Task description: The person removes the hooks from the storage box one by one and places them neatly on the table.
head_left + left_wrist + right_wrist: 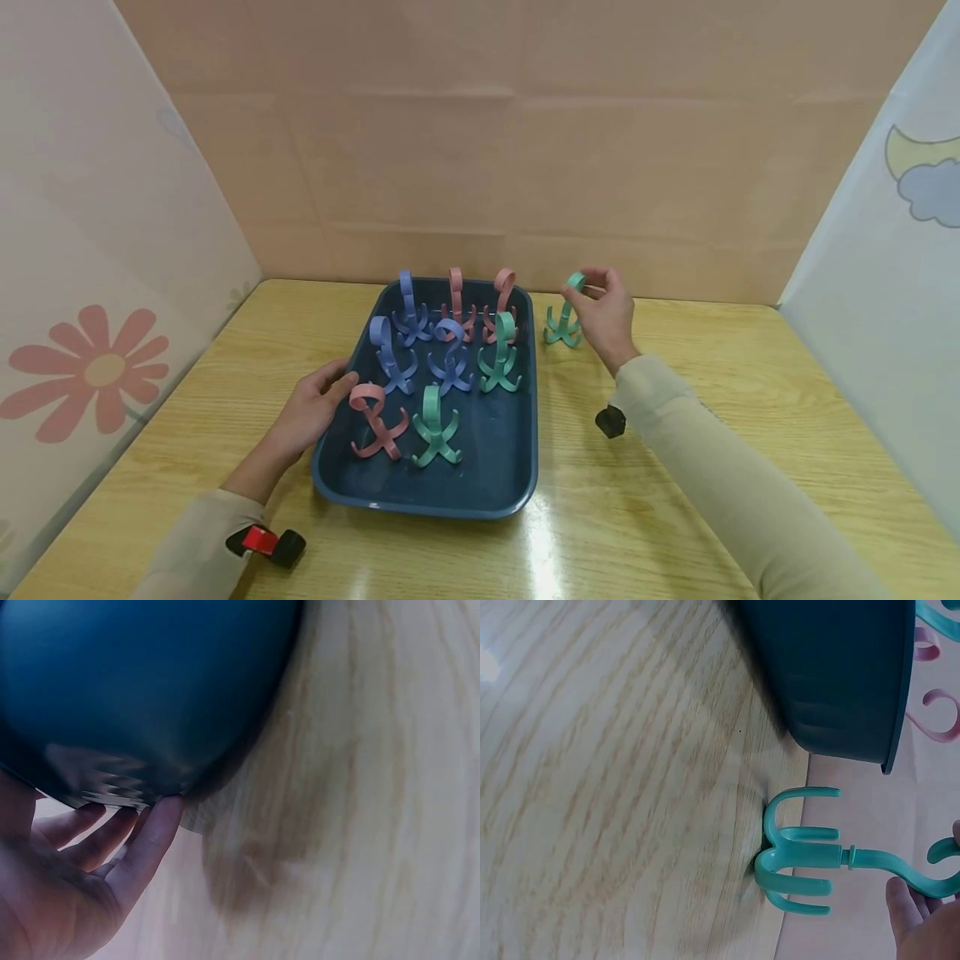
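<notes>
In the head view my left hand (311, 408) holds the dark blue tray (480, 492) by its left rim. The left wrist view shows the fingers (150, 844) of that hand against the tray's outer wall. To the right of the tray, my right hand (603, 317) pinches the curved top of a green four-pronged hook (562, 325). This hook is upright, its prongs low at the tabletop; the right wrist view shows its stem and prongs (802, 855) beside the tray. Upright hooks in the tray include a blue hook (450, 358), a pink hook (378, 429) and a green hook (435, 429).
The tray sits on a light wooden table (712, 450). A tan backdrop (525, 167) stands behind the table's far edge. Patterned side panels flank it, the left one with a pink flower (101, 371) and the right one with a cloud (933, 192).
</notes>
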Motion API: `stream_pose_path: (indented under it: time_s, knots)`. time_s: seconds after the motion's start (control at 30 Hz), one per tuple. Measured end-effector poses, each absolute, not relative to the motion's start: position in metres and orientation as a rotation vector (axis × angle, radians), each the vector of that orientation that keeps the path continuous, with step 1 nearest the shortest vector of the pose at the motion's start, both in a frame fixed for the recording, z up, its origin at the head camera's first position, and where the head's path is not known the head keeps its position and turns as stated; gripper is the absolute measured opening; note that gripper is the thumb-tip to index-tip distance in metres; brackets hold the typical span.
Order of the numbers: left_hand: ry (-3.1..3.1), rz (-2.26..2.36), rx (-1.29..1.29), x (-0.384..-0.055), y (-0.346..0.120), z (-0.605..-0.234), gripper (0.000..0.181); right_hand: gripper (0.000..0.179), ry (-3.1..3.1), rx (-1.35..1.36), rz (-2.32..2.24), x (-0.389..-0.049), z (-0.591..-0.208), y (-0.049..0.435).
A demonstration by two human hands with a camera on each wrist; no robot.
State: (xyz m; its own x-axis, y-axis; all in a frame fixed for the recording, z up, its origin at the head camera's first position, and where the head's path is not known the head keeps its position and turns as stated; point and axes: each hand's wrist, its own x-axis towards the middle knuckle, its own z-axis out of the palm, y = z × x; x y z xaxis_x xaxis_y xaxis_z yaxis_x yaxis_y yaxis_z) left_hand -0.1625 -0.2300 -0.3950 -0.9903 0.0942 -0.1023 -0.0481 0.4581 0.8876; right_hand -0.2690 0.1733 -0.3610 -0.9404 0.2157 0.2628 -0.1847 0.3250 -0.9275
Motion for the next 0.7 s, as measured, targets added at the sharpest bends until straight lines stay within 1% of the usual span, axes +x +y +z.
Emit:
stream_pose_path:
  time_s: [0.3, 0.43, 0.6, 0.7]
  knots:
    - [2.567, 1.572, 0.033, -0.163, -0.23, -0.395, 0.056, 0.047, -2.243, -0.045, 1.694, -0.268, -0.36, 0.177]
    - [2.575, 1.575, 0.034, -0.164, -0.23, -0.396, 0.055, 0.053, -2.254, -0.017, 1.713, -0.267, -0.359, 0.178]
    - [2.567, 1.577, 0.026, -0.164, -0.23, -0.396, 0.053, 0.065, -2.291, 0.061, 1.677, -0.264, -0.355, 0.178]
    - [2.558, 1.586, 0.029, -0.163, -0.23, -0.396, 0.053, 0.067, -2.293, 0.108, 1.609, -0.26, -0.351, 0.176]
